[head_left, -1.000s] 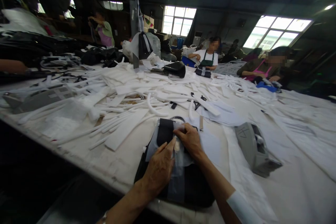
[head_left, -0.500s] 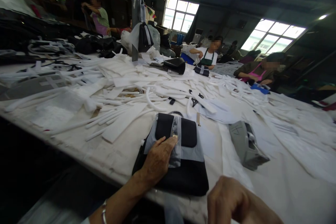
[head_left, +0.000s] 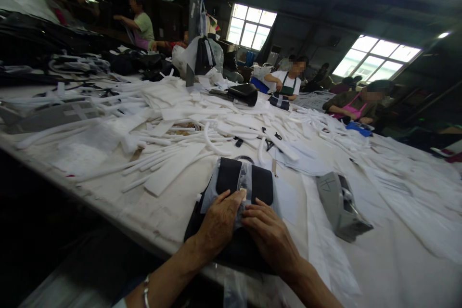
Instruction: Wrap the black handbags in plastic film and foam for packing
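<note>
A black bag (head_left: 263,185) lies on the table's near edge with its flap up toward the far side. A translucent sheet (head_left: 210,197) sticks out from under the flap, and a clear plastic strip (head_left: 246,174) runs down over its middle. My left hand (head_left: 218,221) rests on the strip, fingers stretched toward a small gold-coloured piece (head_left: 243,194). On the strip's right side, my right hand (head_left: 269,233) lies with its fingers extended, pressing on the bag's front. Both hands are open and cover much of the lower bag.
A grey tape dispenser (head_left: 339,207) stands right of the bag. White foam strips and tubes (head_left: 173,166) spread across the table (head_left: 151,221) to the left and beyond. Co-workers sit across the table, one in a pink apron (head_left: 353,108). A post (head_left: 191,33) rises behind the pile.
My right hand has come from the lower right, off the bag, onto the strip and bag front. My left hand stays on the strip. The view has shifted slightly.
</note>
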A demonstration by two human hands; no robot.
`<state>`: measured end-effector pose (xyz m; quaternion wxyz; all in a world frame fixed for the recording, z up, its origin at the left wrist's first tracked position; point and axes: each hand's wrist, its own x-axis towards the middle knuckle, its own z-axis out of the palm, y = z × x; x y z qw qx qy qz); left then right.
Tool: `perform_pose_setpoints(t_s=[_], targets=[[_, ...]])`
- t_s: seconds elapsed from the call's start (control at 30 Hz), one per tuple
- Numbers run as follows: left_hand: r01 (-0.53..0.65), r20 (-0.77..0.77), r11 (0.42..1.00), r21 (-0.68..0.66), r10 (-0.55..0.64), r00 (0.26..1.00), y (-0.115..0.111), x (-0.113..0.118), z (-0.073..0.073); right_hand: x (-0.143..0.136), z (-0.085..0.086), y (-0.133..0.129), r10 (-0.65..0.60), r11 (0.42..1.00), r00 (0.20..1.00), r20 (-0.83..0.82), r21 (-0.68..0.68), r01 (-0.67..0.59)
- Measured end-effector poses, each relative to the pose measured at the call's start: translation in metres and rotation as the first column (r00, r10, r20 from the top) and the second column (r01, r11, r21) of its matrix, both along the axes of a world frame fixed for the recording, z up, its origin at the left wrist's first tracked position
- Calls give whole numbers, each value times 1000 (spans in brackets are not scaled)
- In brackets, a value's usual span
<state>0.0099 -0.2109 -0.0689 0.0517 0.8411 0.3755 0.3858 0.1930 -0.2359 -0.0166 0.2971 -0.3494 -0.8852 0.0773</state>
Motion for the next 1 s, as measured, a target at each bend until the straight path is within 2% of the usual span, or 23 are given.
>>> perform_pose_setpoints(t_s=[0.07,0.17,0.23,0.27,0.33,0.4,0.43,0.5,0.6,0.67,0.73,0.8,0.9,0.97,1.0], targets=[[-30,11,999,19,30,1000,0,0,1,2,10,10,-106,988,984,-146,-128,87],[-61,-38,997,55,63,997,-1,2,2,3,36,46,-335,920,881,-335,-319,228],[-67,-82,995,73,73,994,0,2,1,2,61,76,-358,895,850,-386,-400,196],[-72,-92,994,83,79,993,0,3,0,2,74,89,-313,889,876,-368,-437,134],[-84,-91,992,91,92,992,1,3,-1,4,96,103,-128,851,964,-233,-525,-14],[-89,-79,993,83,96,992,1,4,-1,8,106,97,105,812,994,-22,-575,-98],[-89,-73,993,77,94,993,1,4,-1,10,106,88,184,822,980,77,-559,-110],[-89,-67,994,59,93,993,1,4,-1,14,92,65,234,892,948,216,-435,-121],[-98,-78,994,44,101,992,0,5,0,17,52,36,116,976,955,273,-209,-59],[-108,-86,993,46,111,990,-1,6,-1,15,26,28,2,990,972,233,-140,32],[-124,-90,991,55,129,988,-2,7,-1,13,12,28,-69,987,988,140,-136,88],[-158,-85,985,66,164,983,-2,8,0,12,12,35,-156,967,988,5,-204,154],[-208,-74,973,100,216,974,-3,9,2,12,30,47,-370,865,906,-203,-432,257],[-209,-93,969,132,222,971,-2,10,3,12,45,57,-454,809,833,-315,-537,238],[-198,-112,969,150,216,970,-1,9,4,11,52,63,-458,806,813,-359,-553,210]])
